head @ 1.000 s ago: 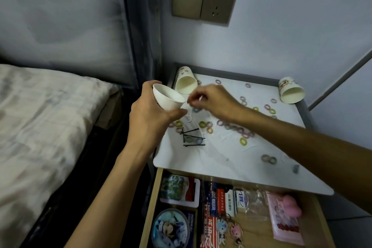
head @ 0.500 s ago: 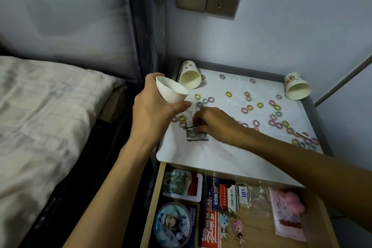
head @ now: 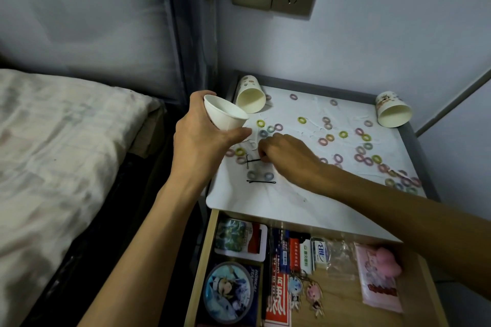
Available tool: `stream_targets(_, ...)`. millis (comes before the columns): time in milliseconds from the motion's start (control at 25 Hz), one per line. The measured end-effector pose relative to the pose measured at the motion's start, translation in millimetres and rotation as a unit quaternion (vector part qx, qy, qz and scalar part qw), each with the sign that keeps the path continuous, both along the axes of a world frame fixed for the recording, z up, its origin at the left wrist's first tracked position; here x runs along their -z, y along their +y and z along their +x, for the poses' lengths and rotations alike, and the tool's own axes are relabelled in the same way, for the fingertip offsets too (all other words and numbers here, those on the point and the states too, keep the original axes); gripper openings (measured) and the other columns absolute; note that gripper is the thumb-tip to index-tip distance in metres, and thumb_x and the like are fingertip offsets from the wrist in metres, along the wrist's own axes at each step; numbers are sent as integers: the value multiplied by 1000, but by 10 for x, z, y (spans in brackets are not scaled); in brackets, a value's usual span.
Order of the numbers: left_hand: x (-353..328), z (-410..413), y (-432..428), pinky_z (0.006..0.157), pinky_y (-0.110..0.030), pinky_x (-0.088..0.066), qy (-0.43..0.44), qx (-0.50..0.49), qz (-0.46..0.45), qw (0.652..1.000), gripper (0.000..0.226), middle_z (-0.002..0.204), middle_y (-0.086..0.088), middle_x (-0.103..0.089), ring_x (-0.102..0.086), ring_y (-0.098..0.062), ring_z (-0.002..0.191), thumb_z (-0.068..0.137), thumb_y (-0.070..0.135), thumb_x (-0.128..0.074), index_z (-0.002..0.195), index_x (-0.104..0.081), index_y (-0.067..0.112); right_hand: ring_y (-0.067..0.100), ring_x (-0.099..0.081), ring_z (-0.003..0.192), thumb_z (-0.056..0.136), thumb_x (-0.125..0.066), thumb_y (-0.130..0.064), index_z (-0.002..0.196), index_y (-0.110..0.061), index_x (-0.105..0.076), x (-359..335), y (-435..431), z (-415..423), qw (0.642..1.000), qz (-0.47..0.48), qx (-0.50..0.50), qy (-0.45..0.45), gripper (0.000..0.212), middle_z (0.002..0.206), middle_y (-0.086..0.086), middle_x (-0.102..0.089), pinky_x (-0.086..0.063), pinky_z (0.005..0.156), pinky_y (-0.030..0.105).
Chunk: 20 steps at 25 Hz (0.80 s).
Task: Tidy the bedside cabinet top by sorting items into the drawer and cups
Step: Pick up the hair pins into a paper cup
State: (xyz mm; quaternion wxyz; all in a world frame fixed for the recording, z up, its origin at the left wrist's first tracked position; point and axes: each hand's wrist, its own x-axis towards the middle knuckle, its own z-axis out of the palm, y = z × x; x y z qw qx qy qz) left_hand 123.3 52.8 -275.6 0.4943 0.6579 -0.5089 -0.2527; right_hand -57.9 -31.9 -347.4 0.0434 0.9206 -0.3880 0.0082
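Your left hand (head: 202, 141) holds a white paper cup (head: 225, 115) in the air at the cabinet's left edge. Fingers and thumb wrap its wall, and its mouth is tipped toward your right hand (head: 285, 155). The right hand is down on the white cabinet top (head: 292, 202), knuckles up and fingers curled under. Its fingertips (head: 262, 158) pinch the right end of a black hairpin (head: 253, 160), which lies flat on the top (its far end meets another short pin, too blurred to separate). A second hairpin (head: 261, 182) lies on your side of those fingertips, near them but apart. A pair of grey-blue rings (head: 259, 175) sits between it and the fingers. Just beyond the fingertips, under the held cup's lip, are a yellow ring (head: 261, 122) and a few pale ones. Many more hair rings (head: 361, 150) are scattered past the knuckles and out to the right of your wrist, well clear of the fingers. A tipped cup (head: 251, 97) lies on its side just behind the held one, mouth toward you. Another fallen cup (head: 393, 111) lies in the back right corner, far from either hand. The drawer (head: 202, 260) stands open under your right forearm, with a round badge (head: 229, 292), keychains (head: 305, 289) and a pink packet (head: 380, 273) inside. The bed (head: 66, 141) lies left of your left wrist.
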Motion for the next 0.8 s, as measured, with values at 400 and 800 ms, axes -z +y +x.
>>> stream_targets(400, 11, 38, -12, 56, -3, -42, -9, -8, 3, 1000, 70, 102, 9, -59, -54, 3, 83, 66, 31, -88, 123, -49, 22, 19, -59, 100, 92, -61, -10, 113, -18, -66, -261, -324, -105, 997, 0, -70, 24, 24, 101, 2, -66, -40, 70, 26)
stream_targets(800, 10, 42, -9, 67, -12, -45, -14, -16, 1, 1000, 74, 102, 10, -60, -57, -5, 90, 61, 40, -88, 122, -49, 24, 14, -57, 84, 91, -57, -16, 95, -21, -69, -108, -334, 227, 985, 141, -38, -94, 14, 85, -6, -60, -50, 75, 37)
